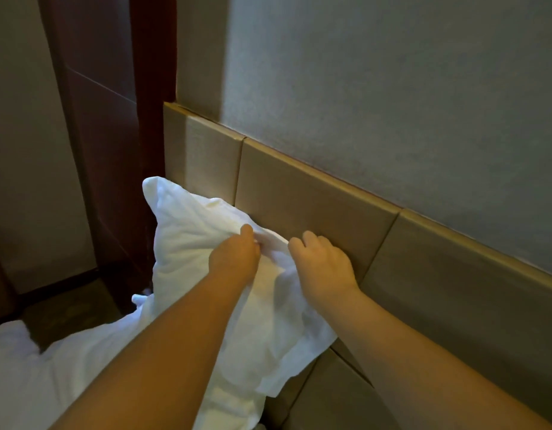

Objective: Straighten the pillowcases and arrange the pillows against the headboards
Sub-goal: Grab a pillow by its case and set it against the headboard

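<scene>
A white pillow in a wrinkled pillowcase stands upright, leaning on the beige padded headboard. My left hand pinches the pillowcase fabric near the pillow's top edge. My right hand grips the loose open end of the pillowcase beside it, fingers curled over the cloth, close to the headboard. The loose cloth hangs down between and below my forearms. The pillow's lower part is hidden behind my left arm.
White bedding lies at the lower left. A dark wooden panel rises left of the headboard, with dark floor below it. A grey textured wall fills the space above the headboard.
</scene>
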`<state>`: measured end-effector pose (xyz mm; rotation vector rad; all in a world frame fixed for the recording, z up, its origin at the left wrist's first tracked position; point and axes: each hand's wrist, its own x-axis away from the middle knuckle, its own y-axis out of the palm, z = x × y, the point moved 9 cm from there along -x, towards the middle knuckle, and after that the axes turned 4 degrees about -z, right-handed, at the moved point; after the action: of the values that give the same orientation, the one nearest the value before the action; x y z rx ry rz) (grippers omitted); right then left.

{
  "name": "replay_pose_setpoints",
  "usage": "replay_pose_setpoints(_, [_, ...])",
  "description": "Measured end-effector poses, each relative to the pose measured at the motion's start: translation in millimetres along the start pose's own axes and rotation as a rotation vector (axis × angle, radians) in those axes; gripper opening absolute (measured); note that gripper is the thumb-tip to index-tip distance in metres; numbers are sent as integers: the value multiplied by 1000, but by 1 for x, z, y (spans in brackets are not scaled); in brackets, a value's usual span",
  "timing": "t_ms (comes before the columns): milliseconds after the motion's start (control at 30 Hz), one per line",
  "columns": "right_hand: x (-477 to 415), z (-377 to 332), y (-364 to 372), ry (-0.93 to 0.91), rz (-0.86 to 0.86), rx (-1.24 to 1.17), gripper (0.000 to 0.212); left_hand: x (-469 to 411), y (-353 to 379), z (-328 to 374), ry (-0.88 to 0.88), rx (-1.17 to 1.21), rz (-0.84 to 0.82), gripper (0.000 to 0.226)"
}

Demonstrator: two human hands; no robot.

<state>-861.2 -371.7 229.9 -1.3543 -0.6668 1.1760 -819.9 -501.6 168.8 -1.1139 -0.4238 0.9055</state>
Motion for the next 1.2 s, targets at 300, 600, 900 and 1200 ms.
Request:
replay_pose_setpoints(300, [47,-20,-22,2,311,13,33,42,8,0,-76,43,-140,48])
replay_pose_setpoints(600, [148,-77,88,25,240,-114,32,142,47,-66,-2,-182,-45,21])
replay_pose_setpoints(900, [302,-175,250,211,113,-271,22,255,180,-215,-33,-291,-162,27])
replay_pose_setpoints(1200, [345,-295,305,285,-128,-316,14,356,251,-318,129,-448,-383,22])
